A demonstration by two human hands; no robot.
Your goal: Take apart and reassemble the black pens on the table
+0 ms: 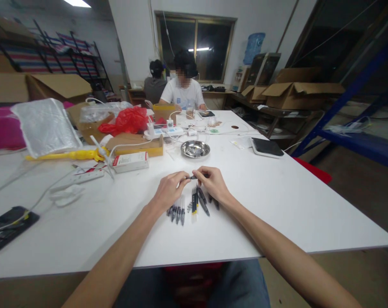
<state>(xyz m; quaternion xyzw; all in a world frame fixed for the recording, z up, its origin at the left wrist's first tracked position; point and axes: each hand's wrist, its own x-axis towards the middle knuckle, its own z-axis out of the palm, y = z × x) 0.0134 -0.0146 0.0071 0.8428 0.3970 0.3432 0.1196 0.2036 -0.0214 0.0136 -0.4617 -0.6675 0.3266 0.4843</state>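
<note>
Between my two hands is a small dark pen piece (192, 177), held level above the white table (277, 205). My left hand (171, 188) pinches its left end with thumb and fingertips. My right hand (213, 182) closes around the other end, hiding most of it. Below the hands lie several clear pen barrels with dark grips (177, 212), then several dark refills with yellow ends (194, 204). Dark pens (203, 204) lie to the right of these, partly covered by my right hand. A shiny metal dish (195, 149) with small pieces in it stands beyond my hands.
Left of the dish are a white-and-red box (130, 162), a power strip (163, 131), a red plastic bag (126, 121) and a yellow object (68, 155). A black-topped device (267, 147) lies at the right. Across the table sits a person in a white shirt (183, 92).
</note>
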